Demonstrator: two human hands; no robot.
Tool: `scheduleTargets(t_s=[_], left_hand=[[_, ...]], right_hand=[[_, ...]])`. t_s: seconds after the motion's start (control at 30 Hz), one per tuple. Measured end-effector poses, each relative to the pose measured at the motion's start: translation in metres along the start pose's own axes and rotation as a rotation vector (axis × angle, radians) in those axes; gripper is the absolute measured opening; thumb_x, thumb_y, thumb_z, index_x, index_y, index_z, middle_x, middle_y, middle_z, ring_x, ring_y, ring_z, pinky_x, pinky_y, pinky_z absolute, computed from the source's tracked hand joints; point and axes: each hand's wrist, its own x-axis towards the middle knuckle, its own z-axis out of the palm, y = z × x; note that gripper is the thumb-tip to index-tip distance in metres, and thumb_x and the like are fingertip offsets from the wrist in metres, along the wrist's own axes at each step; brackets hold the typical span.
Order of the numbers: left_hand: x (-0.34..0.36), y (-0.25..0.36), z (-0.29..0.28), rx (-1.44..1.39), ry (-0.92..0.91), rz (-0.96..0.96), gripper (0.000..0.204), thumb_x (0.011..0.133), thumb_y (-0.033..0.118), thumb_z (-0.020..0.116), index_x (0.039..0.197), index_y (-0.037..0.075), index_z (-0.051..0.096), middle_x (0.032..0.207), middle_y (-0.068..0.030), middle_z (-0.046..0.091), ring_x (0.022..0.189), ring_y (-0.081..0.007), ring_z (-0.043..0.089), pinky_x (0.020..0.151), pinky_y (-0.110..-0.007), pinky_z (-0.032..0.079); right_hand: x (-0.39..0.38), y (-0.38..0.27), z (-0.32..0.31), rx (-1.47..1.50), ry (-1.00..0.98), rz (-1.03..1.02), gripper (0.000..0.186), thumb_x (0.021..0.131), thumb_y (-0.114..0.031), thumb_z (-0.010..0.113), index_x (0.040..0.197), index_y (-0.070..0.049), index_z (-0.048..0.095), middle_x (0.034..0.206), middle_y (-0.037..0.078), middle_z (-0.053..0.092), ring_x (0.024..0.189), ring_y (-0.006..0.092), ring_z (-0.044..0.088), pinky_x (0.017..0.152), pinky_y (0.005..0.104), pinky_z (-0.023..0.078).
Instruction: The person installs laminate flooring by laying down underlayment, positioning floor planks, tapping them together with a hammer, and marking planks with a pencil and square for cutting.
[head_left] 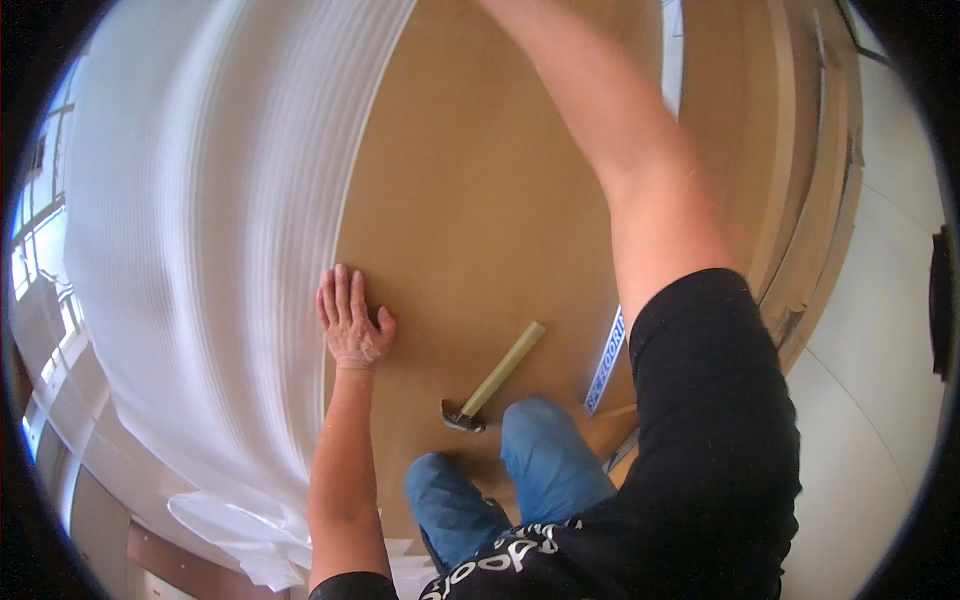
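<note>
White sheeting (220,200) covers one side, brown board (480,200) lies bare; my left hand (355,328) rests open, right hand unseen: can't tell.

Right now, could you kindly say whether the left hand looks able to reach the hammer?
Likely yes: the left hand appears empty, and only bare brown board shows between it and the hammer.

Black short-sleeved shirt (700,450), white lettering (518,555); blue trousers (550,460).

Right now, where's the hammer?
In the head view, the hammer lies below centre on the brown surface, right of your left hand, just ahead of your knees.
</note>
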Motion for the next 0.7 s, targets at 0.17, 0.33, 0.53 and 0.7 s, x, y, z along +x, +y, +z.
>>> scheduleTargets(t_s=[0.17,0.33,0.53,0.7], left_hand=[[-0.002,0.001,-0.006,-0.047,-0.036,-0.027,0.075,0.083,0.029,0.062,0.152,0.005,0.045,0.164,-0.0168,0.037,0.153,-0.0377,0.031,0.126,-0.055,0.023],[-0.006,-0.001,-0.017,-0.083,-0.058,-0.045,0.076,0.080,0.027,0.064,0.151,0.006,0.045,0.164,-0.0165,0.037,0.154,-0.0369,0.029,0.127,-0.054,0.021],[-0.009,0.006,-0.018,-0.058,-0.036,-0.075,0.081,0.079,0.025,0.066,0.155,0.010,0.041,0.167,-0.0111,0.034,0.156,-0.0327,0.026,0.128,-0.052,0.020],[-0.012,0.020,-0.036,-0.018,-0.038,-0.116,0.075,0.086,0.026,0.065,0.156,0.012,0.040,0.168,-0.0105,0.031,0.157,-0.0312,0.025,0.128,-0.054,0.017]], right_hand=[[-0.154,0.013,-0.044,-0.023,-0.304,0.162,0.085,0.097,-0.061,0.057,0.155,-0.001,0.039,0.162,0.021,0.037,0.149,0.0417,0.036,0.117,0.0594,0.034],[-0.308,-0.054,-0.154,-0.138,-0.622,0.121,0.081,0.101,-0.053,0.051,0.158,0.001,0.033,0.166,0.021,0.030,0.152,0.0422,0.031,0.124,0.0595,0.023],[-0.340,-0.087,-0.191,-0.217,-0.747,0.209,0.080,0.102,-0.051,0.048,0.160,0.000,0.028,0.170,0.019,0.023,0.158,0.0370,0.018,0.128,0.0559,0.011],[-0.339,-0.097,-0.200,-0.253,-0.755,0.209,0.082,0.103,-0.051,0.048,0.163,-0.001,0.022,0.171,0.019,0.017,0.158,0.0354,0.017,0.128,0.0521,0.014]])
